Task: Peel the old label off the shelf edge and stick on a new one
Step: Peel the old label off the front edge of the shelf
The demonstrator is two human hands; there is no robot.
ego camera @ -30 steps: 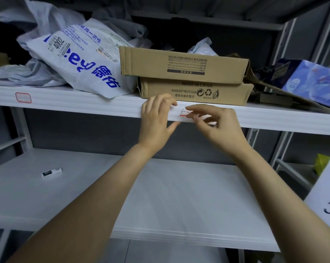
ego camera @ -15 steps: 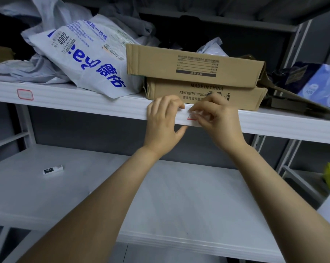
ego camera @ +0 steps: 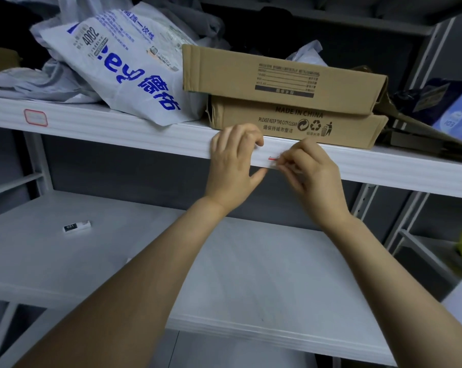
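A: Label (ego camera: 273, 160), where is it?
B: On the shelf edge (ego camera: 145, 134), just below the boxes (ego camera: 290, 123); only its red-lined left end shows.
A: Right hand (ego camera: 310, 172)?
B: Fingertips pinch the label's right end.
A: Left hand (ego camera: 233, 160)?
B: Fingers curled over the top of the shelf edge, thumb underneath, just beside the label.
A: Anything else?
B: One second label (ego camera: 35, 117), red-bordered, far left on that edge.

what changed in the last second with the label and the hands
The right hand went on pinching the red-bordered white label on the white shelf edge and seems to have lifted its left end further, so less of it shows. The left hand kept its grip on the edge beside it; the stacked brown cardboard boxes did not move.
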